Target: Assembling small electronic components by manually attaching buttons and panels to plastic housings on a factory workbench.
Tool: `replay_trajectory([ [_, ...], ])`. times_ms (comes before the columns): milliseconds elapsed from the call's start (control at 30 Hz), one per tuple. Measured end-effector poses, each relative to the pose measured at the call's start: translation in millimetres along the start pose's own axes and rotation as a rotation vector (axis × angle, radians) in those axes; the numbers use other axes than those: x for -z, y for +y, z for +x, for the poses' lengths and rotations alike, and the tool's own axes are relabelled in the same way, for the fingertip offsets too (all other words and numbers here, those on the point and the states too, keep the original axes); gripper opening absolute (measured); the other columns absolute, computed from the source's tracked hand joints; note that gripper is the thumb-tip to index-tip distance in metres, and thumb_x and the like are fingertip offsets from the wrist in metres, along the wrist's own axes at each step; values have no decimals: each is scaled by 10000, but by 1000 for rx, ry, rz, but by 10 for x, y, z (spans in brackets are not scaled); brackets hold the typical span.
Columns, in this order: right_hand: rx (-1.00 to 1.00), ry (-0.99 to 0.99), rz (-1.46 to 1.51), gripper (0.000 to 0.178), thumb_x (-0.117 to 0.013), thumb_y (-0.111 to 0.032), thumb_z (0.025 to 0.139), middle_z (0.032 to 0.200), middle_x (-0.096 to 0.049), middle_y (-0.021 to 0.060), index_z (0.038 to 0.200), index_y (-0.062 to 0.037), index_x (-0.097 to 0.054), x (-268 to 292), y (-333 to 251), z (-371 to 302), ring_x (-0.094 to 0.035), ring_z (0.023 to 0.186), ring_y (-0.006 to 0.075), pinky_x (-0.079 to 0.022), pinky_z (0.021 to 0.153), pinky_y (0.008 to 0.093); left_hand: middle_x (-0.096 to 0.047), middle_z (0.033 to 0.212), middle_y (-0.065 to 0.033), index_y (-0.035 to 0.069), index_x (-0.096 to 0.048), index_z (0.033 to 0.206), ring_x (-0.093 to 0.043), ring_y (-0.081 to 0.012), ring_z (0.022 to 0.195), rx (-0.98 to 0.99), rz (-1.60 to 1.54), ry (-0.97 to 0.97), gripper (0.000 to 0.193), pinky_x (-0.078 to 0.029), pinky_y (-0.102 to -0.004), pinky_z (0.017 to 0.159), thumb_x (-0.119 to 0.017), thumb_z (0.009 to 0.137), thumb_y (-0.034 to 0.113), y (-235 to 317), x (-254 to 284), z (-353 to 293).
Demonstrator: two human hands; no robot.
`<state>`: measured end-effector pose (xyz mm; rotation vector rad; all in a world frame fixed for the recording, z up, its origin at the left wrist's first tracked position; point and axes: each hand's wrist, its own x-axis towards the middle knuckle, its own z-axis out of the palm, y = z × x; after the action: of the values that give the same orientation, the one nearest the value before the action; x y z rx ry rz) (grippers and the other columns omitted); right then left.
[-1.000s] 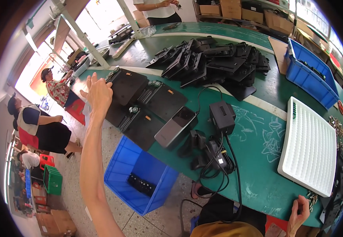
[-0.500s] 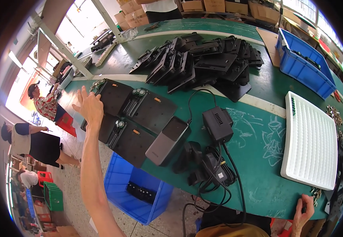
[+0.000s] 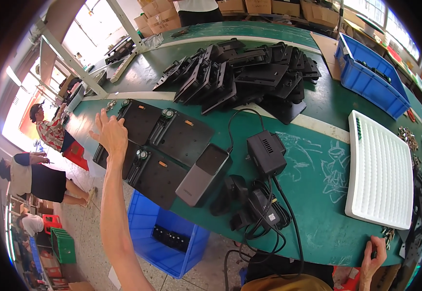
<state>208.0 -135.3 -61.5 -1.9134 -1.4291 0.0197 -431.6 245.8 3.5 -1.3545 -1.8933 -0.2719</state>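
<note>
My left hand is open, fingers spread, over the left edge of a black plate that carries a hinge-like metal part. Whether the fingertips touch the plate I cannot tell. More such plates lie side by side next to it, one of them partly under my hand and forearm. Just beyond my fingers are a few small metal pieces. At the table's near right edge my right hand is curled around something small and dark, mostly hidden by the fingers.
A grey power bank lies by the plates, cabled to a black box-shaped device. Coiled cables sit nearer. Black brackets are heaped behind. A white ribbed tray and a blue bin stand right; another blue bin is below.
The whole view has shifted slightly. My left hand has drawn a little back from the small metal pieces, its fingers still spread. My right hand stays curled in about the same place.
</note>
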Motion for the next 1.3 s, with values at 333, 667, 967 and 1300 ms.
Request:
replay_trajectory([
  [333,17,14,7,162,-567,116,829,807,-530,64,965,38,-609,-1,-12,-19,-446,642,127,-343,562,254,-499,1452,-80,111,-718,1104,-399,-298,1388,26,-45,-82,310,-264,-738,1030,-636,902,331,-63,107,-36],
  [667,61,36,75,183,-639,111,769,704,-571,69,905,-5,-678,-61,-245,184,-521,567,157,-399,511,266,-490,1457,-123,118,-605,1309,-437,-317,1353,-207,-205,208,416,-319,-595,1060,-552,982,369,-240,-17,-5],
  [967,121,-46,229,202,-696,76,775,800,-640,109,961,-1,-686,234,-177,331,-633,666,205,-498,578,305,-450,1455,-184,49,-610,1203,-392,-360,1381,-1174,-984,-133,504,-150,-634,1146,-755,728,136,2207,3125,-1381],
  [1300,359,-182,421,159,-639,-10,850,882,-677,124,1004,-1,-679,-15,-358,1720,-659,762,262,-534,662,345,-520,1308,-269,-41,-558,1252,-522,-365,1207,-1332,-978,-66,500,-333,-614,1031,-657,797,142,3129,3225,-2289],
])
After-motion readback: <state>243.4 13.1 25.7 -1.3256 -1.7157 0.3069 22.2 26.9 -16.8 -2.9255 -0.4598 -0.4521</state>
